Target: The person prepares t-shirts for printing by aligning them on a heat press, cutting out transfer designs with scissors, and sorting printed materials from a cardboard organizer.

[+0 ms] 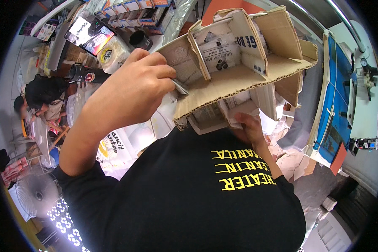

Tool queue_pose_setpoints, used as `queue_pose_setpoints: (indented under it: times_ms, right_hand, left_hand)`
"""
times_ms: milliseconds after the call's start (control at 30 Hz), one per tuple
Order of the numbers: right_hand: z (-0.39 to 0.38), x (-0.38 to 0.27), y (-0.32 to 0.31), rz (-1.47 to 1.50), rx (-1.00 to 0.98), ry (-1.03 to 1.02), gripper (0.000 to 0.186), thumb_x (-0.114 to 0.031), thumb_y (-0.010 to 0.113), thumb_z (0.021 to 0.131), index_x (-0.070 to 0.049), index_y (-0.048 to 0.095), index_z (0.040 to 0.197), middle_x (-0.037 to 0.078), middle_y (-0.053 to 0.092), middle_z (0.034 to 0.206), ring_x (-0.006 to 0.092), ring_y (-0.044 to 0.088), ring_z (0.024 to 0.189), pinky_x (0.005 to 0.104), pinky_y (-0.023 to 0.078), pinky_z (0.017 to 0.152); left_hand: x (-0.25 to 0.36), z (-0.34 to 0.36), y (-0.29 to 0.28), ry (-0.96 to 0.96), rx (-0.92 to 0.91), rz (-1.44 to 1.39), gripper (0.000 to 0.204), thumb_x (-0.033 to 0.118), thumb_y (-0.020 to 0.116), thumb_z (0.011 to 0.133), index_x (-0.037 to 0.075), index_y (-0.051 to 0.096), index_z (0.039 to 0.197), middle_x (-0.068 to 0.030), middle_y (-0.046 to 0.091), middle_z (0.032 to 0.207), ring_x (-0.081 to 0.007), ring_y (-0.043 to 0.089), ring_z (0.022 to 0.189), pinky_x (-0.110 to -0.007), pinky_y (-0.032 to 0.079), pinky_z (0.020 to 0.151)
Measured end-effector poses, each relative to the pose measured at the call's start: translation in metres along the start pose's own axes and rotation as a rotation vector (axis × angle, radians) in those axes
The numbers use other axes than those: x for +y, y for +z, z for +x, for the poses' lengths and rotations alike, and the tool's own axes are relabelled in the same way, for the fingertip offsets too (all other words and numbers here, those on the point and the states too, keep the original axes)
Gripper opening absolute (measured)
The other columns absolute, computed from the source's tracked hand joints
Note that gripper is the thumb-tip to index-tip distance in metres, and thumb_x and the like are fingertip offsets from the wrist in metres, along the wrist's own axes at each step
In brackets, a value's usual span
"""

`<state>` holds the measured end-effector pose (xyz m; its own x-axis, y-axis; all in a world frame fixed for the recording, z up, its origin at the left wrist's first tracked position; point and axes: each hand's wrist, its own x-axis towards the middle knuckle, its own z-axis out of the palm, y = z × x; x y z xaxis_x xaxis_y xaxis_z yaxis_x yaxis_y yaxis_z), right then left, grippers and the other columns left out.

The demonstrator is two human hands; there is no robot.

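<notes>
Bright, even indoor light from overhead, with soft shadows under the cardboard model [239,71]. Glare shows on plastic wrapping [113,50] at upper left. Heavy fisheye bending toward the rim, with black vignette corners. The left hand [132,90] is slightly soft; the centre is sharp.

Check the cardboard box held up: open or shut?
Open: the cardboard box shows spread flaps, dividers and packets inside; left hand reaches in.

You have one cardboard model [243,63] at upper centre, held by two hands: left hand [134,90], right hand [250,128]. One floor fan [38,195] sits lower left.
</notes>
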<state>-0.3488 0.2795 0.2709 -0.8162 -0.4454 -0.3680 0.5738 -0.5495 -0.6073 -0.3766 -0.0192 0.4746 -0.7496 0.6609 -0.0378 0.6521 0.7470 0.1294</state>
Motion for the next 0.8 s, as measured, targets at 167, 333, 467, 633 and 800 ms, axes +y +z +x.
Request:
queue_pose_setpoints:
  times_ms: [167, 333, 467, 633, 800]
  right_hand:
    - [0.002, 0.001, 0.004, -0.129, -0.049, -0.02, 0.055, -0.005, 0.062, 0.08, -0.002, 0.046, 0.133, 0.015, 0.057, 0.126, 0.0294, 0.055, 0.119, 0.0459, 0.041, 0.105]
    - [-0.001, -0.006, 0.018, 0.096, 0.003, 0.041, 0.045, -0.006, 0.062, 0.083, -0.001, 0.051, 0.127, 0.014, 0.061, 0.12, 0.0266, 0.061, 0.112, 0.0433, 0.045, 0.101]
    - [0.001, -0.008, 0.035, 0.171, 0.041, -0.014, 0.039, -0.006, 0.061, 0.087, -0.001, 0.052, 0.125, 0.014, 0.063, 0.117, 0.0257, 0.063, 0.108, 0.0426, 0.047, 0.099]
    - [0.006, -0.005, 0.034, 0.165, 0.026, -0.005, 0.044, -0.004, 0.061, 0.087, -0.001, 0.047, 0.129, 0.013, 0.06, 0.122, 0.0257, 0.063, 0.108, 0.0413, 0.047, 0.1]
    - [0.01, -0.005, 0.035, 0.107, -0.008, -0.024, 0.046, -0.001, 0.06, 0.087, -0.002, 0.046, 0.131, 0.013, 0.06, 0.123, 0.0255, 0.062, 0.11, 0.0403, 0.049, 0.098]
  left_hand:
    - [-0.008, 0.011, 0.014, -0.004, 0.196, 0.147, 0.02, 0.005, 0.071, 0.074, 0.008, 0.066, 0.094, -0.0094, 0.064, 0.117, -0.0285, 0.058, 0.109, -0.04, 0.045, 0.09]
    - [0.003, 0.016, 0.007, -0.053, 0.512, 0.181, 0.033, -0.003, 0.067, 0.077, 0.006, 0.067, 0.109, -0.0115, 0.066, 0.115, -0.0277, 0.063, 0.105, -0.038, 0.047, 0.09]
    - [0.05, 0.01, 0.005, -0.124, 0.584, -0.559, 0.021, -0.009, 0.058, 0.082, -0.002, 0.068, 0.099, -0.0146, 0.068, 0.095, -0.0181, 0.065, 0.084, -0.031, 0.051, 0.072]
    - [0.088, 0.011, 0.063, -0.468, 0.254, -0.58, 0.031, -0.007, 0.053, 0.083, -0.002, 0.06, 0.113, -0.0231, 0.065, 0.095, -0.0383, 0.064, 0.085, -0.042, 0.05, 0.077]
    - [0.078, 0.016, 0.084, -0.591, 0.215, -0.464, 0.05, -0.004, 0.048, 0.082, -0.002, 0.044, 0.132, -0.0297, 0.063, 0.092, -0.0453, 0.062, 0.087, -0.052, 0.048, 0.078]
